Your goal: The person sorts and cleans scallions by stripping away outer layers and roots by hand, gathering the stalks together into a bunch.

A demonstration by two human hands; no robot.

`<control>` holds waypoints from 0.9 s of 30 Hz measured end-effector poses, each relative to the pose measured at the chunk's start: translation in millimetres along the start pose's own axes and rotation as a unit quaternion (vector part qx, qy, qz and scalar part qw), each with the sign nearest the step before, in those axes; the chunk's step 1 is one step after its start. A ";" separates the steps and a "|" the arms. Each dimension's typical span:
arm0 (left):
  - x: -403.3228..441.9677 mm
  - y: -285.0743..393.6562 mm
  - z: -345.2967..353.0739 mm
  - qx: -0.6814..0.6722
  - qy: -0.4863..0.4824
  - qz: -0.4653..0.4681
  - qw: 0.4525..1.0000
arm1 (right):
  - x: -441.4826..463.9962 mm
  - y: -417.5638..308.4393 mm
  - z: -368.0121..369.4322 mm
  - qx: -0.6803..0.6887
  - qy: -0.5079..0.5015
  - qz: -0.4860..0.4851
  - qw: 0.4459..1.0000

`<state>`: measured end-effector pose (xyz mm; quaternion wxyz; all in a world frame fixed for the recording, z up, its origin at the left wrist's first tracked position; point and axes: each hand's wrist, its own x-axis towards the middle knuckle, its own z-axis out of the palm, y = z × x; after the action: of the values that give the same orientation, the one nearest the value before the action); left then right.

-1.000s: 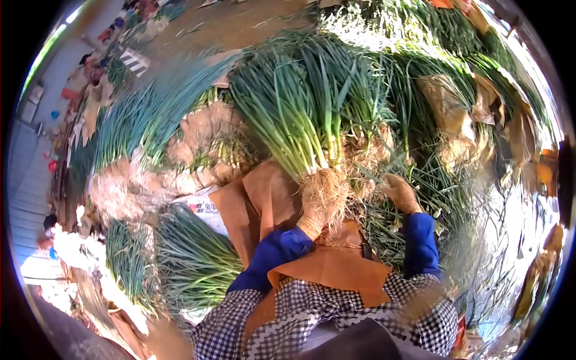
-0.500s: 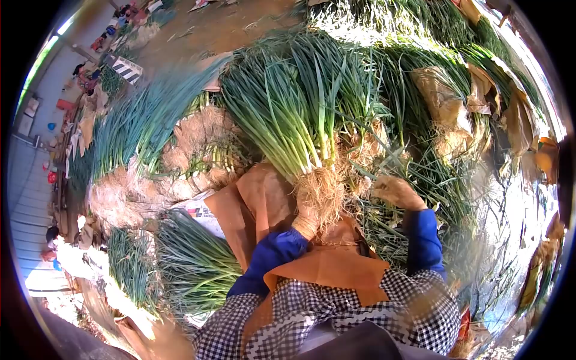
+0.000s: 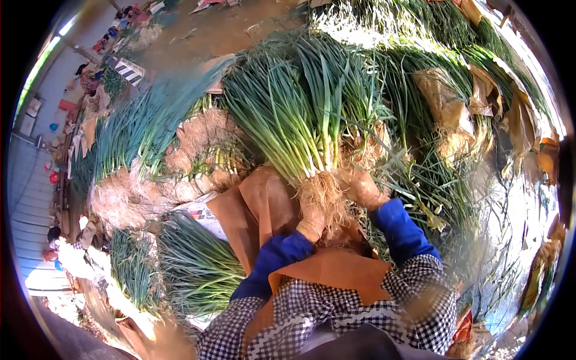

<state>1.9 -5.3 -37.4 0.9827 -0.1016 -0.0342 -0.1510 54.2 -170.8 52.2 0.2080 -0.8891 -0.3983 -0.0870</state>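
A large bunch of green onions (image 3: 294, 129) lies in front of me, its leaves pointing away and its tangled pale roots toward my lap. My left hand (image 3: 312, 219), in a tan glove, is closed around the root end from below, its fingers partly hidden by the roots. My right hand (image 3: 362, 187), gloved too, is at the right side of the roots, by the white stem bases. Its fingertips are hidden, so its hold cannot be made out. Brown sheeting (image 3: 270, 195) lies under and left of the roots.
Stacked onion bundles (image 3: 156, 132) lie at the left, with another bundle (image 3: 198, 261) nearer me. Wrapped bundles (image 3: 447, 111) and loose leaves (image 3: 420, 180) are on the right. A printed white sack (image 3: 207, 219) shows at the left. People sit far off at the upper left.
My right hand has moved left from the loose leaves to the roots of the bunch. My left hand has stayed at the roots.
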 end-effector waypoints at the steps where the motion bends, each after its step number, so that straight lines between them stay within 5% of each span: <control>1: -1.3 -2.8 12.9 0.137 0.108 0.026 0.984 | -10.2 -18.2 -19.2 0.054 0.007 0.023 0.998; 3: -1.4 -8.8 38.0 0.103 0.092 0.006 0.990 | -32.9 -33.7 -62.5 0.261 0.031 0.099 0.960; 6: -1.1 -10.3 67.9 0.042 0.162 -0.002 0.986 | -107.7 33.6 -97.4 0.602 -0.006 0.270 0.752; 7: -1.6 -8.5 70.9 0.030 0.153 -0.018 0.988 | -117.6 42.1 -95.5 0.318 -0.017 0.333 0.888; 8: -1.8 -7.4 73.9 0.020 0.139 -0.033 0.990 | -123.6 48.6 -88.8 0.000 -0.028 0.362 0.932; 9: -2.2 -6.2 75.2 0.011 0.131 -0.044 0.990 | -115.7 63.0 -71.5 -0.229 -0.225 0.467 0.824; 10: -0.4 -4.8 75.9 0.006 0.123 -0.052 0.991 | -119.0 64.2 -50.4 -0.059 -0.001 0.375 0.925; 13: 1.5 -5.2 80.0 0.000 0.118 -0.057 0.991 | -38.4 24.8 -20.0 0.434 0.035 0.384 0.814; 15: 2.2 -4.5 78.6 0.003 0.110 -0.059 0.992 | -0.4 26.6 18.5 0.511 0.008 0.283 0.812; 16: 2.6 -3.2 78.2 0.005 0.107 -0.060 0.992 | 19.1 15.8 18.2 0.613 0.027 0.320 0.722; 19: 1.2 2.7 79.1 0.000 0.087 -0.066 0.994 | 50.5 4.6 17.8 0.594 0.044 0.326 0.734; 21: -2.6 3.8 81.1 -0.032 0.063 -0.087 0.994 | 54.5 -9.2 -1.4 0.665 0.094 0.307 0.674; 22: -3.3 3.5 83.5 -0.057 0.051 -0.096 0.992 | 58.3 -8.2 -0.2 0.573 0.128 0.259 0.767; 25: -7.6 -5.8 110.7 -0.005 0.142 -0.062 0.988 | 56.6 13.0 5.1 0.374 0.159 0.137 0.904; 27: -10.1 -4.4 106.4 0.000 0.143 -0.063 0.988 | 46.1 33.2 18.2 0.432 0.169 0.240 0.853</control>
<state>-12.9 16.0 66.4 0.9660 -0.0765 0.0999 -0.2258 109.4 -151.6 40.6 0.6496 -0.7494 -0.1283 -0.0021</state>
